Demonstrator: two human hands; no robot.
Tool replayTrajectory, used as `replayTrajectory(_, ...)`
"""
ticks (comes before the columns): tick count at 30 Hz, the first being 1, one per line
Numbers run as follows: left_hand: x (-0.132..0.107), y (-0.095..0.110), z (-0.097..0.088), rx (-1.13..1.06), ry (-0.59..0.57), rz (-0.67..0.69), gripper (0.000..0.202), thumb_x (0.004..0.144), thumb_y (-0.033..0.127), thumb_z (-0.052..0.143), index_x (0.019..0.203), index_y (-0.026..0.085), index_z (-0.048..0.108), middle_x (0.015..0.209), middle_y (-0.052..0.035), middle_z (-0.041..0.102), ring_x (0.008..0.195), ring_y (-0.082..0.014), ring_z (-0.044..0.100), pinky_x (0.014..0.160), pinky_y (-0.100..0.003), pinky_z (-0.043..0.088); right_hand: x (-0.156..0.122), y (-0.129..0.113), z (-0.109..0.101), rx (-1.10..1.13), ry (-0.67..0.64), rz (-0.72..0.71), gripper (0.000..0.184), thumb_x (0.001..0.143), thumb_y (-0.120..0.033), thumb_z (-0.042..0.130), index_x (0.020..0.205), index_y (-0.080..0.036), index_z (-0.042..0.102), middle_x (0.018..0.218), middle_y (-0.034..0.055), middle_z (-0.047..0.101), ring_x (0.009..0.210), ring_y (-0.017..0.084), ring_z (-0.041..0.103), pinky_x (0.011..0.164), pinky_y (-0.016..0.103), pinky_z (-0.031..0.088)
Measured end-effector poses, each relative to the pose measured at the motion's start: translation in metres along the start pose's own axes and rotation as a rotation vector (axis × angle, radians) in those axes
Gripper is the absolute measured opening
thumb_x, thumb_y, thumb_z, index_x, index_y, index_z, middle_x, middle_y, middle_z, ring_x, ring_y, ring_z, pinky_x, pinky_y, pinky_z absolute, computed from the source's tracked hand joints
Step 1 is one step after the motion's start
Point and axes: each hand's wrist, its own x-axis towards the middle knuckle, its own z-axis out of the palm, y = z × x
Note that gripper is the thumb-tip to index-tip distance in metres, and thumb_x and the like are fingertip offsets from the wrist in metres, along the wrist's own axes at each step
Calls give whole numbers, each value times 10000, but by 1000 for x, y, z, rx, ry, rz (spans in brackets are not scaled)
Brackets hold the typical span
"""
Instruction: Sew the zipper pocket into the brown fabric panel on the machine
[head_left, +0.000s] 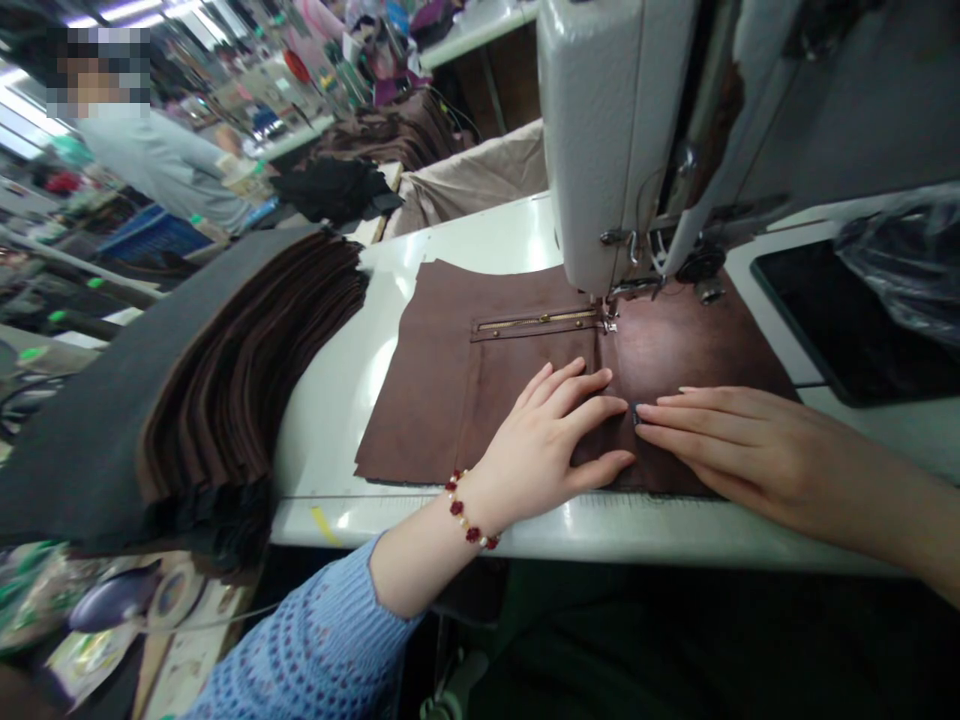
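A brown leather panel (pixel 420 400) lies flat on the sewing machine bed, its upper part under the presser foot (pixel 609 325). A brass zipper (pixel 532 322) is set in a stitched rectangle left of the needle. My left hand (pixel 555 435) rests on the leather with its fingers spread, below the zipper. To its right, my right hand (pixel 757 455) lies on the panel, fingers stretched out side by side. A small dark tab (pixel 637 413) shows at its fingertips, between the two hands. Neither hand grips anything.
The sewing machine head (pixel 622 140) stands over the panel. At left is a thick stack of brown leather pieces (pixel 217 400). A phone-like black slab (pixel 855 320) lies at right beside a clear plastic bag (pixel 911 250). Another person (pixel 161 160) works at the back left.
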Motion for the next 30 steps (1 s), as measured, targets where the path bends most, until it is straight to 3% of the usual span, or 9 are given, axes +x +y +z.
replayTrajectory(10, 0, -1, 2, 14, -6, 1, 439, 953, 492, 678, 1311, 241, 642, 1563, -85, 526, 1552, -303, 349, 1306, -559, 247, -5, 1, -4, 64, -28, -18, 607, 965, -129, 552, 1551, -266, 471, 1474, 27, 627, 1361, 243, 574, 1147, 471, 493)
replayTrajectory(19, 0, 0, 1, 2, -3, -6, 462, 930, 492, 701, 1308, 236, 634, 1550, -77, 540, 1547, -298, 355, 1311, -545, 243, -5, 0, -2, 32, -33, -34, 564, 967, -109, 546, 1517, -229, 507, 1488, 36, 615, 1372, 245, 556, 1163, 486, 464)
replayTrajectory(30, 0, -1, 1, -9, -1, -4, 482, 928, 524, 697, 1313, 243, 628, 1556, -78, 534, 1548, -308, 355, 1310, -556, 239, -6, 1, -2, 63, -20, 13, 555, 963, -136, 545, 1500, -273, 541, 1465, 17, 635, 1363, 236, 573, 1153, 456, 482)
